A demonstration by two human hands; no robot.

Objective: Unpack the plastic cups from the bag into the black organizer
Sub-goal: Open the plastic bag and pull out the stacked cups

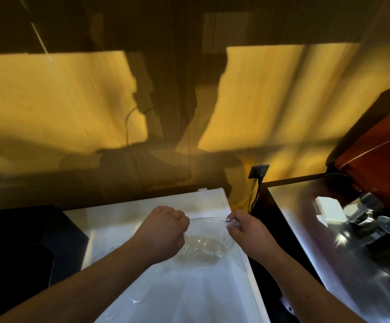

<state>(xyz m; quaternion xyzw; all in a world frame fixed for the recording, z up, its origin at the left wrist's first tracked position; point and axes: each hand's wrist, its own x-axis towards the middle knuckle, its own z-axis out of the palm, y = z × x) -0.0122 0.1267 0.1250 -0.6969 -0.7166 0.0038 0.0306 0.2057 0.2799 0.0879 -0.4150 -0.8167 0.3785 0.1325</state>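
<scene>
Forearms reach in from the near edge. Left hand point(166, 226) grips one side of the clear bag point(223, 238); right hand point(241, 227) pinches the other, above the white desk point(189, 297). Cups point(198, 251) sit bunched inside, and the black organizer point(14, 241) lies to the left. Risk: pulling apart may tear the film and scatter the cups.

No text, label, brand, number or sign can be read in the head view. The clear plastic bag point(203, 250) shows no readable print. The face of the white card point(328, 206) on the metal counter point(294, 220) is too blurred to read.
</scene>
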